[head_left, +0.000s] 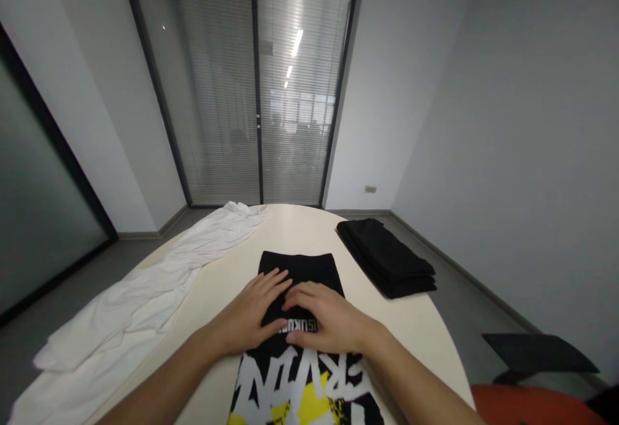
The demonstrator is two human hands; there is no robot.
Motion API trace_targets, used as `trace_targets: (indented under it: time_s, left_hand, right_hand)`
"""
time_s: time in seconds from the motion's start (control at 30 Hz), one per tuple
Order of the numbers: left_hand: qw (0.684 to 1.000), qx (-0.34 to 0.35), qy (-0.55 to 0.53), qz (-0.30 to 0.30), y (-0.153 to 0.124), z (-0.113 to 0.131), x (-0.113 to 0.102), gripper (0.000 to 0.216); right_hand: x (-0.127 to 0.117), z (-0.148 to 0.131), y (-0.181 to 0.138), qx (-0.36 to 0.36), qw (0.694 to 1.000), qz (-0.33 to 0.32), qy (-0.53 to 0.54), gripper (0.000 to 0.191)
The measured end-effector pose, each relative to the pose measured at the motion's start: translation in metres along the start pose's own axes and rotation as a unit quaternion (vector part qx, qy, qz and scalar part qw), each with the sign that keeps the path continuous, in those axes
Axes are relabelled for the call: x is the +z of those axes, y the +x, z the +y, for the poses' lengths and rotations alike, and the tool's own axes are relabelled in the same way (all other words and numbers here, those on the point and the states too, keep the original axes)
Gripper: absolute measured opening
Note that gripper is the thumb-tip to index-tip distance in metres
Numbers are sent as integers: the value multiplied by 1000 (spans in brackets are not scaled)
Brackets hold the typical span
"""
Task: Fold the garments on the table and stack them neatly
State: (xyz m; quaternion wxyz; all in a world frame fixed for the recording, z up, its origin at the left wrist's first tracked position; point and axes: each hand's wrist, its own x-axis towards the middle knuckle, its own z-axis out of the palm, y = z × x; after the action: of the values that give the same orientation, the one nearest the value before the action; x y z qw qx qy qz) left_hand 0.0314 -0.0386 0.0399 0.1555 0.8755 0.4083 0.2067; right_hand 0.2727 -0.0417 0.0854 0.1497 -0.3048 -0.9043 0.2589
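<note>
A black T-shirt with a white and yellow print lies folded lengthwise on the cream table, straight ahead of me. My left hand lies flat on its middle, fingers stretched out and slightly spread. My right hand rests beside it, fingers extended and pressing on the cloth. The fingertips of the two hands nearly touch. Neither hand grips anything. The print shows below my wrists, toward the near edge.
A heap of white garments stretches along the table's left side. A stack of folded black garments sits at the far right of the table. An orange chair and a black chair part stand at lower right.
</note>
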Motion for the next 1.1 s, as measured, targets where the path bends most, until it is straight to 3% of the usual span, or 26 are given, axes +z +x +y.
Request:
trace_targets:
  time_s: [0.03, 0.1, 0.17, 0.23, 0.33, 0.43, 0.53, 0.6, 0.7, 0.77, 0.93, 1.03, 1.1]
  left_hand:
    - [1000, -3, 10, -15, -1, -6, 5, 71]
    - [999, -15, 22, -37, -3, -13, 13, 72]
    - [999, -20, 32, -35, -3, -16, 17, 68]
    - [999, -23, 42, -9, -1, -15, 17, 62]
    - [998, -40, 48, 6, 3, -13, 17, 56]
    - [997, -67, 49, -2, 5, -18, 21, 55]
    - [989, -108, 75, 69, 7, -29, 25, 52]
    - [978, -137, 97, 127, 8, -37, 25, 49]
    - [967, -166, 93, 168, 9, -43, 22, 42]
    - [965, -180, 61, 180, 10, -45, 21, 40]
    - [944, -218, -122, 216, 17, -51, 25, 43]
    - [906, -227, -265, 239, 24, -54, 26, 41]
    - [872, -238, -348, 249, 28, -52, 22, 43]
  right_hand:
    - [3, 4, 1, -5, 1000, 15, -21, 60]
    - [8, 14, 2, 23, 999, -15, -38, 79]
    - [12, 23, 2, 59, 996, -49, -45, 86]
    - [14, 29, 2, 70, 995, -35, -57, 82]
    - [14, 39, 3, 121, 987, 40, -98, 68]
    - [13, 53, 5, 189, 975, 38, -112, 69]
    - [10, 68, 5, 215, 969, 55, -110, 64]
    - [6, 77, 4, 262, 948, 116, -141, 62]
    - [2, 90, 3, 353, 899, 165, -198, 57]
    - [0, 99, 2, 376, 888, 173, -200, 49]
    - [-1, 120, 3, 332, 909, 237, -91, 18]
    - [0, 130, 6, 301, 914, 266, 58, 10]
    - [1, 134, 7, 284, 901, 288, 157, 16]
